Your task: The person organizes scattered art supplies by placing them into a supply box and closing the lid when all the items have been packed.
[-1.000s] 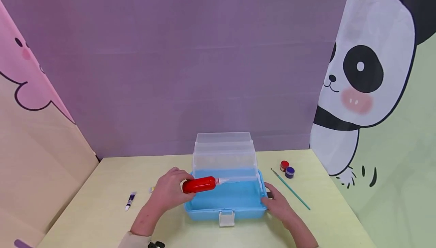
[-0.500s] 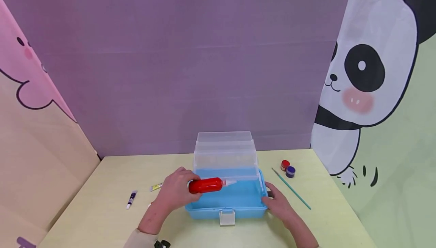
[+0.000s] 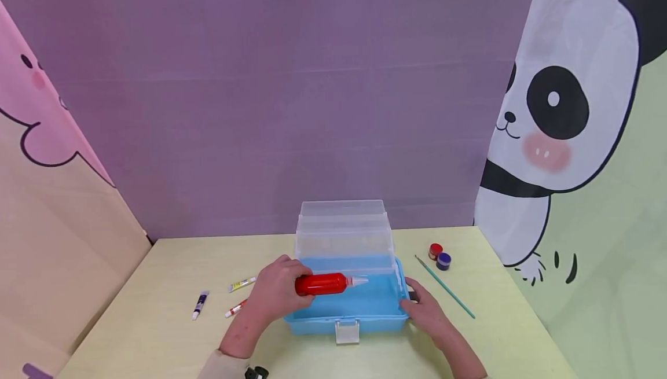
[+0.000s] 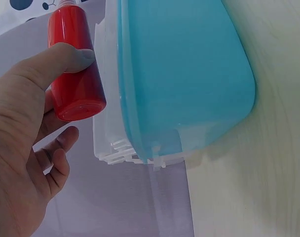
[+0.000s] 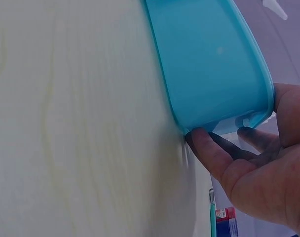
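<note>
A red squeeze bottle (image 3: 323, 284) with a clear pointed nozzle lies almost level over the blue plastic box (image 3: 307, 326) in the head view. My left hand (image 3: 278, 289) grips it at its base end, and the nozzle points right. In the left wrist view the thumb presses across the bottle (image 4: 73, 64), beside the box's outer wall (image 4: 184, 69). The box's clear lid (image 3: 344, 225) is raised at the back. My right hand (image 3: 428, 312) grips the box's right side. From the right wrist, its fingertips (image 5: 202, 140) touch the outer wall.
Left of the box lie a dark purple paint tube (image 3: 200, 305), a yellow tube (image 3: 242, 284) and a red-and-white tube (image 3: 236, 308). To the right are a teal paintbrush (image 3: 445, 287), a red paint pot (image 3: 435, 251) and a dark blue pot (image 3: 443, 261). A white latch (image 3: 347, 332) hangs in front.
My left hand has carried the red squeeze bottle a little to the right over the box. More of the yellow and red-and-white tubes shows now. My right hand stays on the box.
</note>
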Motion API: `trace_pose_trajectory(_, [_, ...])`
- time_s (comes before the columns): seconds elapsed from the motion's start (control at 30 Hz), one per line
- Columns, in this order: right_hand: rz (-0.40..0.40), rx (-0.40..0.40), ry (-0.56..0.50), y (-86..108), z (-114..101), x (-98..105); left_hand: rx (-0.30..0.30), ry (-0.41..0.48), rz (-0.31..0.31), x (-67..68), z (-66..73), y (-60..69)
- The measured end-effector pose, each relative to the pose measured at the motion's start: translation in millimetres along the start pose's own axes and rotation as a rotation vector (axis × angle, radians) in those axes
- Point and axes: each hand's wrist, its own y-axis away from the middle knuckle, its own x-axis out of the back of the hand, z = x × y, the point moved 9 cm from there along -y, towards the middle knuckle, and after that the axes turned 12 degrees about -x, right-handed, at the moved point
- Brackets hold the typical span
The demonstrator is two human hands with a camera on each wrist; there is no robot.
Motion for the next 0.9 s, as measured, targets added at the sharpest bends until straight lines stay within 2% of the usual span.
trace_pose_trajectory(0.67, [0.012, -0.010, 0.006, 2.0, 1, 2, -0.004, -0.016, -0.038, -12.3, 1.5, 2.1])
trace_pose_trajectory(0.9, [0.017, 0.000, 0.008, 2.6, 1, 3, -0.001, 0.000, -0.044, -11.8, 2.8, 3.3])
